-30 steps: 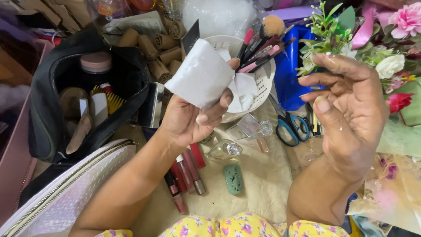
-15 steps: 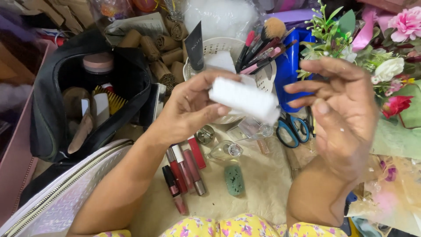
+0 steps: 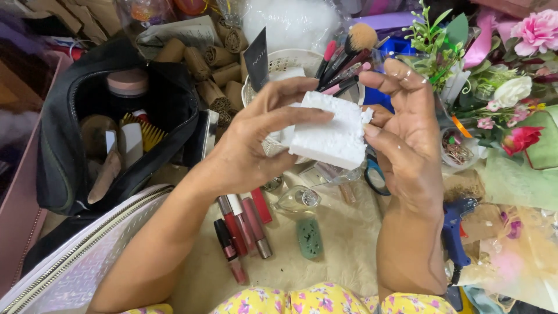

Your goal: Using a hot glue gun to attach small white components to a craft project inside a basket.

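Both hands up over the desk, working a white foam block. Left hand has its grip clamped on the block: thumb on top, fingers wrapped under and behind. Right hand meets the block's right end, fingers spread and loosely curled, thumb touching that edge; not a closed grip.

Step, as I read it: turning and checking the block, right edge looks crumbly. Next move likely calls for a firm two-hand hold or a tool, since foam this rough would snap or shed under a pinch.

Below: lip-colour tubes, a small green piece, a clear glass bottle. Open black bag to the left, makeup brushes in a white basket behind.

Hidden: block's underside and my left fingertips. Scissors mostly covered by my right hand. Bag contents dim, hard to tell.
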